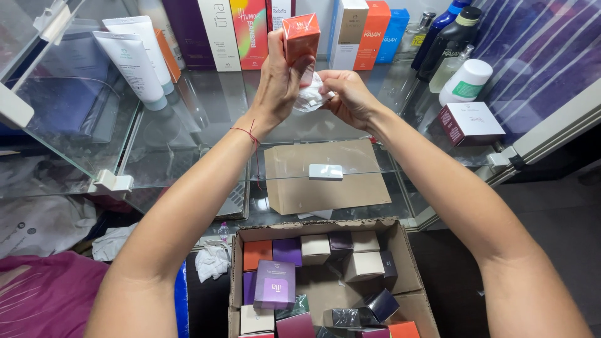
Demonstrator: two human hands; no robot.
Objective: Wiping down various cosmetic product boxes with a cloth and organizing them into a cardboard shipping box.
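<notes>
Orange box (301,37) gripped upright in raised left hand (278,81) — right hand (348,95) pinching white cloth (310,99) against it.

Both bare arms reach forward and upward, converging toward the middle so the hands meet close together. The left hand (277,81) is raised with its wrist bent and its fingers (289,62) closed in a grip — a thin red string circles that wrist. The right hand (350,97) sits just beside it, slightly lower, fingers curled inward and pinched — knuckles toward the camera.
</notes>
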